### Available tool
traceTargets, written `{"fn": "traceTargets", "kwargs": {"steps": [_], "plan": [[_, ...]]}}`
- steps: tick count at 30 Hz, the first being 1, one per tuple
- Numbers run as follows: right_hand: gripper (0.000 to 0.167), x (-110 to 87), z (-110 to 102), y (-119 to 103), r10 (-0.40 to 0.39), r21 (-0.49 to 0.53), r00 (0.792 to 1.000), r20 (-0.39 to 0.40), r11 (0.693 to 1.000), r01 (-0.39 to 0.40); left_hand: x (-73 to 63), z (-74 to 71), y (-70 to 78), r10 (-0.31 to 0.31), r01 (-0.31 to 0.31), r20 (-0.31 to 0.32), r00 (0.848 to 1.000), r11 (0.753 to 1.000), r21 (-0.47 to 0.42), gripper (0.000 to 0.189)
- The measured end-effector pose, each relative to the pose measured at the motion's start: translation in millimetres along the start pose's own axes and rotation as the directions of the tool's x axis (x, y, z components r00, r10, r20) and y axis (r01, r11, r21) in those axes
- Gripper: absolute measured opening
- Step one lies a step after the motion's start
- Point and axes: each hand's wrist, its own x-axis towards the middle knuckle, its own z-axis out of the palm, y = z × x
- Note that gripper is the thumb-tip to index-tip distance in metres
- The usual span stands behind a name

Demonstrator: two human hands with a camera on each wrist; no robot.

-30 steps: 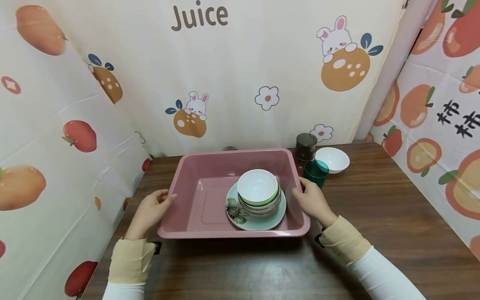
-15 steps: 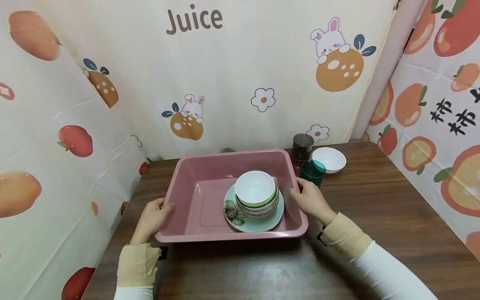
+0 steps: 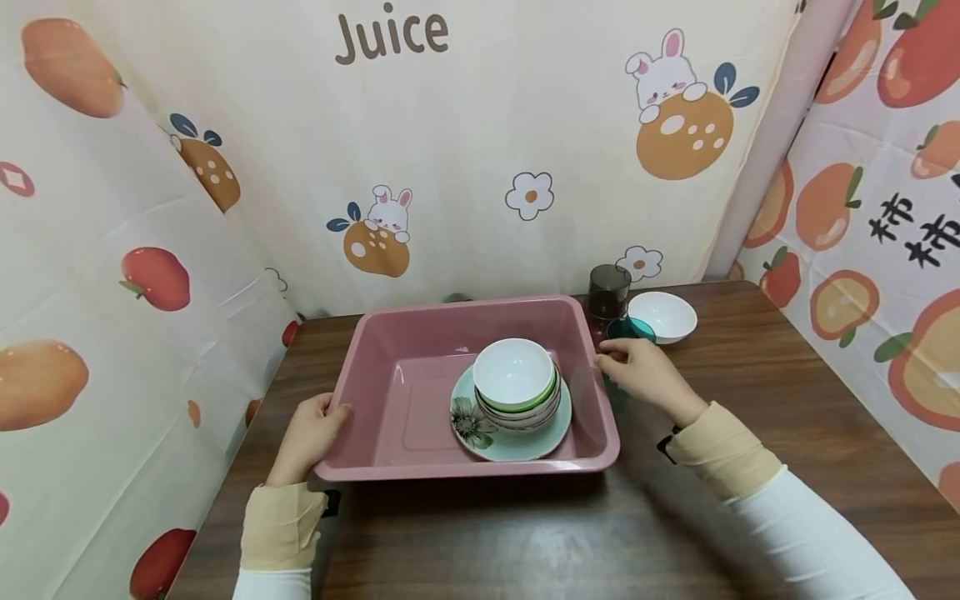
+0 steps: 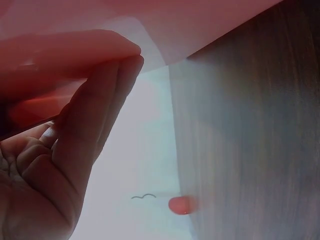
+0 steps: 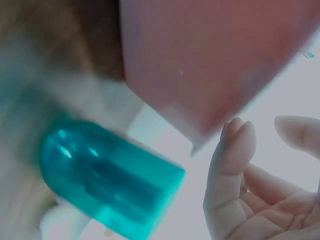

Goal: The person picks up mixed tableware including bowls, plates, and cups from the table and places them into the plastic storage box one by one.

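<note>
A pink basin (image 3: pixel 397 417) sits on the wooden table. In its right half lies a pale green plate with a dark flower (image 3: pixel 551 433), bearing a stack of bowls topped by a white bowl (image 3: pixel 513 371). My left hand (image 3: pixel 306 437) grips the basin's left rim; its fingers go under the rim in the left wrist view. My right hand (image 3: pixel 651 375) hovers just outside the right rim, thumb and fingers apart with nothing between them in the right wrist view. A teal cup (image 5: pixel 110 175) stands beside that hand, partly hidden behind it in the head view.
Behind the teal cup are a dark grey see-through cup (image 3: pixel 609 292) and a separate white bowl (image 3: pixel 663 317). The printed cloth (image 3: pixel 465 167) rises along the table's back edge. More brown tabletop (image 3: pixel 780 417) extends to the right.
My right hand has let go of the basin's right rim and moved up and to the right, towards the teal cup. The left hand keeps its grip and the basin has barely shifted.
</note>
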Motion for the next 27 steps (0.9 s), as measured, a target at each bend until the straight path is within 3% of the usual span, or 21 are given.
{"fn": "traceTargets", "kwargs": {"steps": [7, 13, 20, 27], "plan": [[0.044, 3.7, -35, -3, -0.051, -0.023, 0.995, -0.080, 0.999, 0.049, 0.3, -1.1, 0.1, 0.008, -0.008, 0.004, 1.000, 1.000, 0.011, 0.035], [0.052, 14.1, -60, 4, -0.072, -0.062, 0.971, -0.228, 0.996, 0.059, -0.5, -1.7, 1.9, 0.022, -0.022, 0.002, 1.000, 0.999, 0.033, 0.033], [0.065, 27.9, -69, 32, 0.026, 0.047, 0.942, -0.335, 0.999, -0.011, -0.5, -2.5, 3.0, 0.014, -0.014, 0.011, 1.000, 1.000, 0.020, 0.035], [0.068, 43.2, -63, 69, 0.138, 0.037, 0.909, -0.393, 0.990, -0.134, -1.4, -3.4, 1.9, 0.014, -0.014, 0.011, 1.000, 1.000, 0.019, 0.036]]}}
